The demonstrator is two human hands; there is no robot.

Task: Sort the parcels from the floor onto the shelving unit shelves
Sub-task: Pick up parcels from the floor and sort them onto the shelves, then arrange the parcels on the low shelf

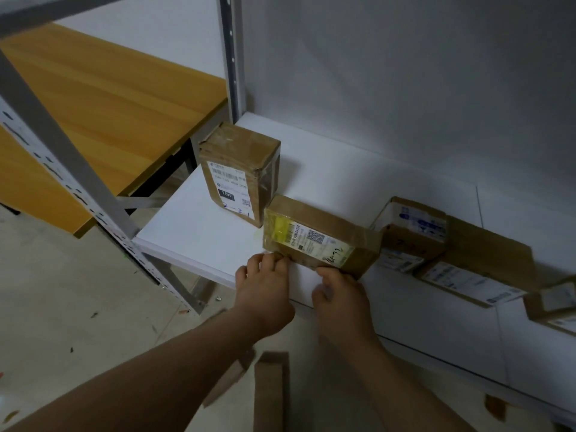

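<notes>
- Where the white shelf (pixel 193 232) nears its front edge, a flat parcel (pixel 321 241) lies label-up, just beside an upright parcel (pixel 240 169).
- Left hand (pixel 265 279): fingers curled, gripping the flat parcel's near left corner.
- Right hand (pixel 339 294): fingers curled over its near edge.

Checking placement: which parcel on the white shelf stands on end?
The leftmost box, with the black 15H sticker. The yellow-labelled parcel and the rest lie lengthwise.

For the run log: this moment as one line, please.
phase: shelving | parcel: on white shelf, beside upright box | left hand: holds its near edge | right hand: same
</notes>
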